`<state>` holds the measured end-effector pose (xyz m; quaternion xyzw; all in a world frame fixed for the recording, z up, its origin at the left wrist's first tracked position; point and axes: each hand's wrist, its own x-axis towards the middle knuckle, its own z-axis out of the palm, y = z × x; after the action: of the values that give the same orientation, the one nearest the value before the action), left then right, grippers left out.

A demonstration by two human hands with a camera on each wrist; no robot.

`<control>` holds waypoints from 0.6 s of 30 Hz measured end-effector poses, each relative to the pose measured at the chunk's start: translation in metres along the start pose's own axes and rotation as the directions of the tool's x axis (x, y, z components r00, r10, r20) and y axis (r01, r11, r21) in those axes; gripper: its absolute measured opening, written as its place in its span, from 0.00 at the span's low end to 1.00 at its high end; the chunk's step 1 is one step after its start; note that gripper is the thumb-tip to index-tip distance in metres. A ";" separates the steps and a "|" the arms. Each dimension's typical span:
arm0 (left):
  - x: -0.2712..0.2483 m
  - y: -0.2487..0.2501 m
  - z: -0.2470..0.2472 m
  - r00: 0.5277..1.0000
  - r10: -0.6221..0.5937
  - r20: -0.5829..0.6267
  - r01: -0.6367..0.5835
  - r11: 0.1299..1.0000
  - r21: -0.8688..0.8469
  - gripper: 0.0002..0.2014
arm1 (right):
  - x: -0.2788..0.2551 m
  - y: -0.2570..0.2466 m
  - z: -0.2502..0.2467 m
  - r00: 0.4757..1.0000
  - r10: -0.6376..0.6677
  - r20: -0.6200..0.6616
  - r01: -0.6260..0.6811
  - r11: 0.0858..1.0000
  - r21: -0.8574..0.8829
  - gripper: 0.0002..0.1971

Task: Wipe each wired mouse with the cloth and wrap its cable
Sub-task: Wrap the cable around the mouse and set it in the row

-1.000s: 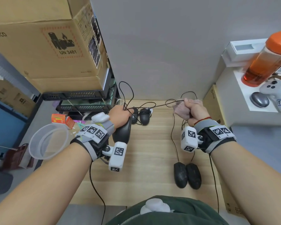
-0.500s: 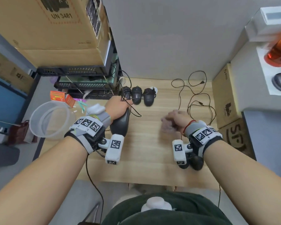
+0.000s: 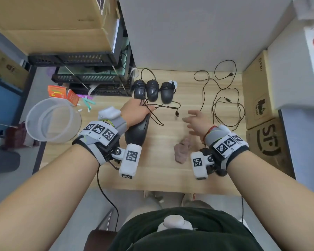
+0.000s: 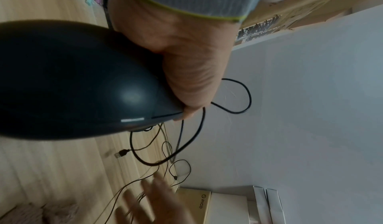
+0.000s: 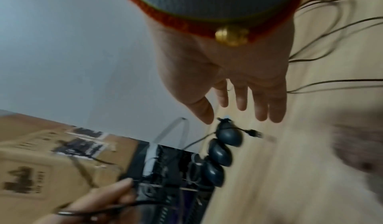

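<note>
My left hand grips a black wired mouse by its front end, above the wooden table. Its cable loops from my fingers to a USB plug on the table. My right hand hovers open with fingers spread, holding nothing. The pinkish cloth lies crumpled on the table just below that hand. Three black mice sit in a row at the table's back. Another dark mouse is mostly hidden under my right wrist.
Loose black cables sprawl over the table's back right. Cardboard boxes stand at the right, and stacked boxes with black trays at the left. A clear round tub sits left of the table.
My right hand let go of the cloth, which now lies on the table, and opened its fingers. It moved nearer and lower. The left hand keeps its hold on the mouse.
</note>
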<state>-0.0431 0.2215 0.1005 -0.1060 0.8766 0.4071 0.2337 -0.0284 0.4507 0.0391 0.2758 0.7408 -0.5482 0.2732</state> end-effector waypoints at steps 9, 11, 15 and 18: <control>-0.008 0.052 -0.023 0.995 0.100 0.017 -0.101 0.991 0.082 0.25 | -0.037 -0.103 -0.009 0.899 -0.432 -0.064 0.436 0.897 0.074 0.18; -0.011 0.063 -0.030 0.992 0.122 0.017 -0.123 0.991 0.052 0.24 | -0.044 -0.114 -0.010 0.860 -0.507 -0.053 0.509 0.861 0.015 0.19; -0.022 0.093 -0.051 0.967 0.253 -0.011 -0.253 0.966 0.048 0.28 | -0.062 -0.135 -0.013 0.745 -0.663 0.071 0.667 0.738 -0.108 0.22; -0.033 0.119 -0.063 0.952 0.305 0.020 -0.305 0.952 0.009 0.38 | -0.074 -0.149 -0.015 0.661 -0.713 0.234 0.749 0.646 -0.146 0.23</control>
<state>-0.0795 0.2497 0.2312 0.0357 0.8826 0.4342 0.1765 -0.0838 0.4208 0.1935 -0.1244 0.8233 -0.5418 0.1149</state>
